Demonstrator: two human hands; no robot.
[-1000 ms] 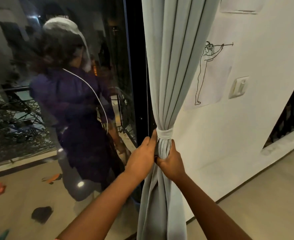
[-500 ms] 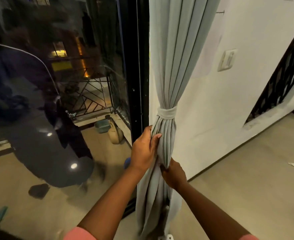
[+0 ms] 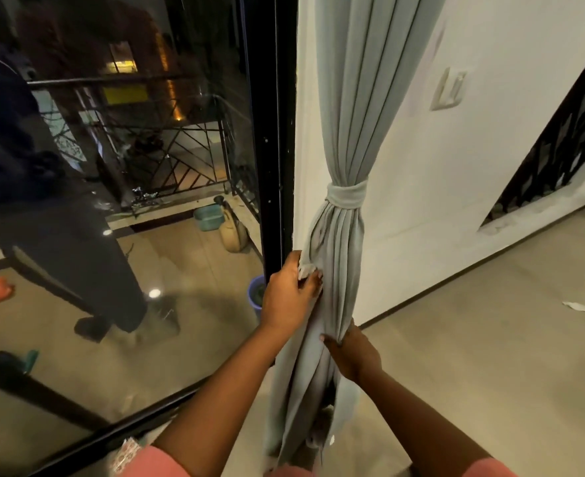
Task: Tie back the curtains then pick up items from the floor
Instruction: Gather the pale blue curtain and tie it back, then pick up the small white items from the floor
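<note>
A pale grey-green curtain (image 3: 359,98) hangs beside the dark glass door, gathered by a tie-back band (image 3: 346,196) of the same cloth. Below the band, my left hand (image 3: 289,292) pinches the curtain's left edge between thumb and fingers. Lower down, my right hand (image 3: 351,354) grips the folds from the right side. A small white scrap of paper (image 3: 577,306) lies on the floor at the far right. A patterned item (image 3: 126,454) lies on the floor by the door track, near my left sleeve.
The black door frame (image 3: 270,132) stands just left of the curtain. The glass (image 3: 112,201) reflects a person and shows a balcony with a railing. A white wall with a switch plate (image 3: 451,87) is right of the curtain; a black stair railing (image 3: 566,139) rises at the far right.
Both hands have slid down the curtain from the tie-back band to the folds below it. The view has tilted downward, showing more floor.
</note>
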